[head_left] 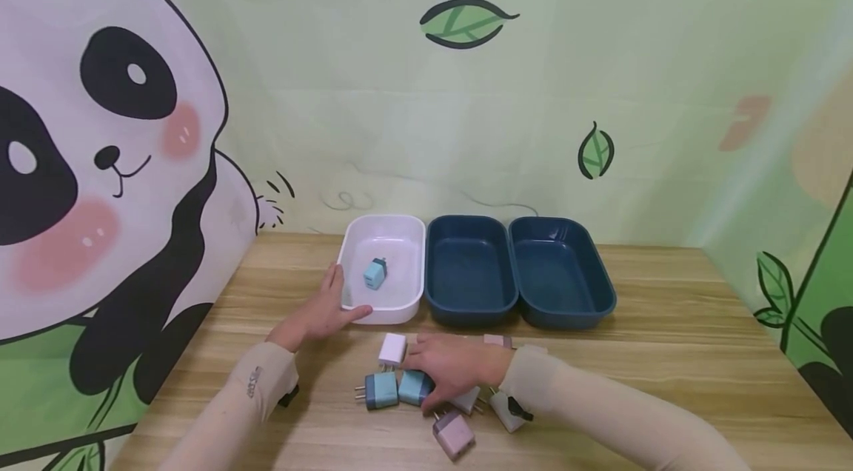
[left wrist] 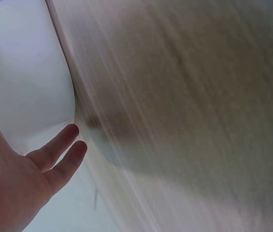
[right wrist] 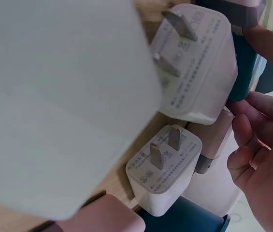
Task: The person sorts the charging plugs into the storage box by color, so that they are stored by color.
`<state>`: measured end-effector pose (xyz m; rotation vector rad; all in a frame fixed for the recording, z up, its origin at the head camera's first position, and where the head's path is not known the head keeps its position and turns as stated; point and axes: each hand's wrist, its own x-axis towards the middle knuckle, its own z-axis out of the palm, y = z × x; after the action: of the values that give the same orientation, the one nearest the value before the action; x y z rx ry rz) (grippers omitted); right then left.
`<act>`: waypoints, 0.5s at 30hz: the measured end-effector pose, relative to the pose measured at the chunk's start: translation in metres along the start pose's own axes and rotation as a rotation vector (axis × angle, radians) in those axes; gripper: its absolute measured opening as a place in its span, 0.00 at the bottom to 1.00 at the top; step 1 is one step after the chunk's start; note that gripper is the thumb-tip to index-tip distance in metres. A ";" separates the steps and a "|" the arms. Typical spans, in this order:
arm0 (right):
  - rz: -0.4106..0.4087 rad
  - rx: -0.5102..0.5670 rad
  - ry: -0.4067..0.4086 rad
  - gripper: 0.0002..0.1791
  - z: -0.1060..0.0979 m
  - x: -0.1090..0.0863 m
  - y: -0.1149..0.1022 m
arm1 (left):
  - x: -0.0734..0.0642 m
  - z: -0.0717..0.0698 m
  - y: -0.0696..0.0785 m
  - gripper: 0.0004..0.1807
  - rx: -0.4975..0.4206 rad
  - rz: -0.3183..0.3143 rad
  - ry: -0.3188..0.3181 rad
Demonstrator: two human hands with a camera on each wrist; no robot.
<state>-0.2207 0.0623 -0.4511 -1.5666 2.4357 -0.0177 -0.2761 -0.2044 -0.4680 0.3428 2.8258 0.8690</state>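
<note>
My left hand (head_left: 326, 310) rests against the near left corner of a white bin (head_left: 389, 314), its thumb along the front rim. In the left wrist view two of its fingers (left wrist: 61, 150) stretch out straight beside the bin's wall. A blue plug charger (head_left: 375, 273) lies inside the bin. My right hand (head_left: 453, 366) pinches another blue charger (right wrist: 244, 67) between thumb and fingertips, low over the table. Around that hand lie a white charger (head_left: 393, 348), a second blue charger (head_left: 382, 390), a pink charger (head_left: 455, 435) and more white ones (right wrist: 194, 63), some partly hidden.
Two dark blue bins (head_left: 472, 314) (head_left: 566, 319) stand to the right of the white one, in a row on the wooden table (head_left: 680, 367). Behind the row hangs a green backdrop (head_left: 373, 123) with a panda print.
</note>
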 end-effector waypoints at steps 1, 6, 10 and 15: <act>0.000 -0.002 0.002 0.34 0.000 0.000 0.000 | 0.000 0.000 0.000 0.62 0.000 0.003 0.001; -0.003 -0.012 0.018 0.28 0.001 0.000 -0.001 | 0.001 -0.001 0.000 0.62 -0.001 0.004 0.001; -0.003 -0.008 0.018 0.27 0.001 -0.001 0.000 | 0.001 0.000 -0.001 0.62 -0.004 0.001 0.001; 0.008 0.049 0.006 0.26 -0.002 -0.005 -0.002 | 0.001 0.000 0.000 0.62 -0.002 0.002 0.005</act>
<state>-0.2177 0.0655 -0.4480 -1.5389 2.4271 -0.0798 -0.2771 -0.2042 -0.4682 0.3433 2.8292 0.8739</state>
